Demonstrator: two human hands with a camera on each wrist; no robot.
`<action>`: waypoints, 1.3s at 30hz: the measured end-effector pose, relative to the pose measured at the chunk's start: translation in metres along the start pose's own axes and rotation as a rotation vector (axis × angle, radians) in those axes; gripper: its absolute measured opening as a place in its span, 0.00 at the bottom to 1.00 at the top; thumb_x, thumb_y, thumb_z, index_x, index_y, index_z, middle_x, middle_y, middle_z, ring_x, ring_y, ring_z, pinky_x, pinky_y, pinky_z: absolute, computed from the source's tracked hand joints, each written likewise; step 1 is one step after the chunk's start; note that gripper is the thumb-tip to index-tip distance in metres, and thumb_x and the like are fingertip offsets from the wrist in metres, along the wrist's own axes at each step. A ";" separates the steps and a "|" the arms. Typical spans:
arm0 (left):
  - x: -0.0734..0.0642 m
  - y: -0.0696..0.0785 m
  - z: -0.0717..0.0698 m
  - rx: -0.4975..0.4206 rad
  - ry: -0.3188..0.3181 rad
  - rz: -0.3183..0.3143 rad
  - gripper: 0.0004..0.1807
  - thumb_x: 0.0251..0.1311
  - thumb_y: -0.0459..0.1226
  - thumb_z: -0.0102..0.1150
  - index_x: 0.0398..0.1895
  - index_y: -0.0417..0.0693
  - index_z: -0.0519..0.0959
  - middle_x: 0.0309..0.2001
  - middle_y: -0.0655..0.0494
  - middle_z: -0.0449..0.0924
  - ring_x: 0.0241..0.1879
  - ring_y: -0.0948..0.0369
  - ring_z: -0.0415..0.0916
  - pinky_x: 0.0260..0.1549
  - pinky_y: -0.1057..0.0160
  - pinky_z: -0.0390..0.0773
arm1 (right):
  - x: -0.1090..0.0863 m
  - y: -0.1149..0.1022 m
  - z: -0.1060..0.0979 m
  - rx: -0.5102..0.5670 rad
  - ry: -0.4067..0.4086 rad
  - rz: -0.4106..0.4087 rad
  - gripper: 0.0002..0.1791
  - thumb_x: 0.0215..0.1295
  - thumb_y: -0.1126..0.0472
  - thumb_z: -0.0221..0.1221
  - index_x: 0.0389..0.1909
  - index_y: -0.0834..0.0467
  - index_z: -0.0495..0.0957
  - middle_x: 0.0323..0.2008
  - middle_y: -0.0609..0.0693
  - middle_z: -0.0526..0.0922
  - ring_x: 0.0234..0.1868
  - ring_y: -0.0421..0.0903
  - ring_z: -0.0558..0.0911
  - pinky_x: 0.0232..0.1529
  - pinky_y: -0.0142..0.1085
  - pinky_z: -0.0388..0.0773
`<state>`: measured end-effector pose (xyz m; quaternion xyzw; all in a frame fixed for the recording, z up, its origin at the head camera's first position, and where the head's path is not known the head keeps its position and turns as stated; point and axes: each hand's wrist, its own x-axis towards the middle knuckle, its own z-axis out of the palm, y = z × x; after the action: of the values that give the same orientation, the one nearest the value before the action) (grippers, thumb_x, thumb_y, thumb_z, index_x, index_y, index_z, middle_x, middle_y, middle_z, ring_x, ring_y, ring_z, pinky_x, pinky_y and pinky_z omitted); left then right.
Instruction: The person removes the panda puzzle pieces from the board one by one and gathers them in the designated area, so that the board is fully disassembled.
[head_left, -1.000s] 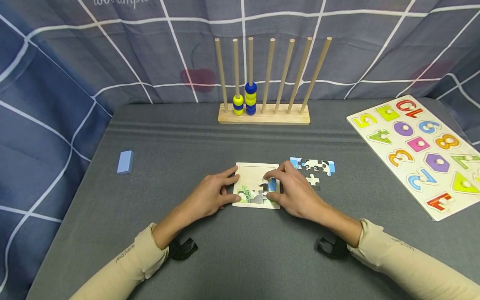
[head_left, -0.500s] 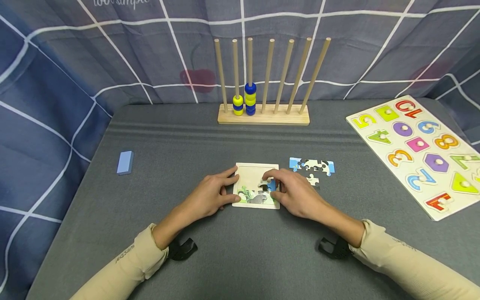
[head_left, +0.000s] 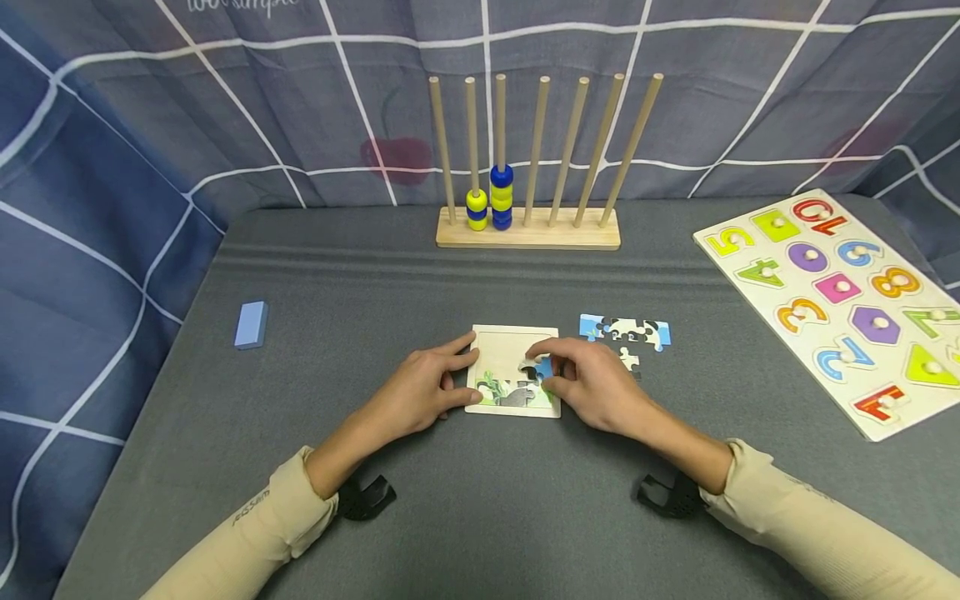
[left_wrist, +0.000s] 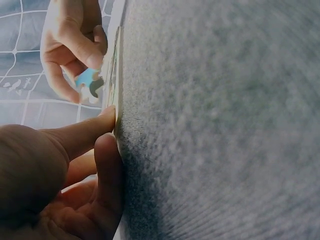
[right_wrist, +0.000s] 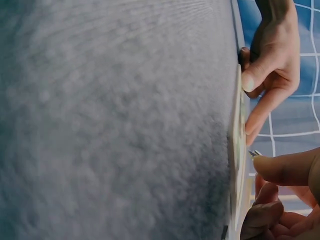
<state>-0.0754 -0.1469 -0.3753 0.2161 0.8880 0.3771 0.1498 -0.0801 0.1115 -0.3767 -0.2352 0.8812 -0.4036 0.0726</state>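
A small wooden puzzle tray lies flat in the head view, its lower row filled with pieces showing greenery and a grey animal. My left hand rests against the tray's left edge, thumb and index finger spread along it. Over the tray's right half, my right hand pinches a blue, black and white jigsaw piece between thumb and fingers. In the left wrist view this jigsaw piece is tilted and held off the tray. Fingers partly cover it.
Several loose jigsaw pieces lie right of the tray, partly behind the right hand. A wooden peg stand with beads is at the back. A number board lies right, a blue block left. A curtain hangs behind.
My right hand has shifted slightly and drawn its thumb back to the right, uncovering more of the lower row and the pinched piece. The left hand stays where it was.
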 end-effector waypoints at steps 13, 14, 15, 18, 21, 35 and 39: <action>0.000 0.000 -0.001 0.003 0.000 0.002 0.33 0.59 0.37 0.70 0.66 0.33 0.70 0.73 0.42 0.59 0.10 0.67 0.68 0.15 0.66 0.71 | -0.024 0.012 -0.035 0.129 0.067 0.075 0.18 0.58 0.73 0.67 0.50 0.59 0.83 0.29 0.48 0.77 0.21 0.41 0.72 0.24 0.33 0.69; 0.000 0.000 0.000 0.006 0.000 0.003 0.33 0.59 0.37 0.69 0.66 0.33 0.70 0.73 0.42 0.59 0.10 0.67 0.68 0.15 0.66 0.71 | -0.027 0.014 -0.039 0.136 0.069 0.086 0.18 0.58 0.72 0.67 0.51 0.59 0.83 0.29 0.48 0.77 0.21 0.41 0.72 0.24 0.33 0.69; 0.000 0.000 0.000 0.007 0.000 0.003 0.33 0.59 0.37 0.69 0.66 0.33 0.70 0.73 0.42 0.59 0.10 0.68 0.68 0.15 0.66 0.71 | -0.030 0.016 -0.042 0.137 0.073 0.093 0.18 0.59 0.72 0.67 0.51 0.59 0.83 0.29 0.48 0.78 0.21 0.41 0.72 0.24 0.33 0.69; 0.000 0.000 0.000 0.014 0.001 0.007 0.33 0.59 0.37 0.70 0.66 0.33 0.71 0.72 0.41 0.59 0.11 0.68 0.67 0.15 0.66 0.71 | -0.039 0.023 -0.052 0.126 0.085 0.101 0.18 0.59 0.72 0.67 0.51 0.59 0.82 0.28 0.49 0.77 0.21 0.41 0.71 0.23 0.33 0.68; 0.000 0.000 0.000 0.016 0.002 0.009 0.33 0.59 0.37 0.70 0.65 0.33 0.71 0.72 0.41 0.59 0.11 0.68 0.67 0.15 0.67 0.70 | -0.047 0.029 -0.059 0.103 0.099 0.104 0.18 0.59 0.72 0.66 0.51 0.59 0.82 0.27 0.49 0.77 0.20 0.40 0.70 0.22 0.33 0.67; -0.001 -0.001 0.000 -0.006 0.000 0.010 0.33 0.59 0.37 0.69 0.66 0.33 0.70 0.73 0.41 0.58 0.11 0.68 0.68 0.14 0.66 0.71 | -0.068 0.047 -0.079 0.022 0.130 0.202 0.19 0.60 0.72 0.64 0.53 0.62 0.80 0.29 0.51 0.74 0.19 0.38 0.67 0.20 0.34 0.63; -0.001 -0.001 0.000 -0.011 -0.002 0.012 0.33 0.59 0.37 0.69 0.66 0.33 0.70 0.73 0.41 0.58 0.11 0.68 0.68 0.15 0.66 0.71 | -0.071 0.053 -0.082 -0.005 0.125 0.206 0.19 0.60 0.74 0.64 0.53 0.64 0.80 0.30 0.52 0.74 0.19 0.39 0.68 0.20 0.34 0.63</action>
<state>-0.0751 -0.1476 -0.3758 0.2210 0.8845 0.3827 0.1497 -0.0628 0.2298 -0.3661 -0.1180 0.9046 -0.4055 0.0580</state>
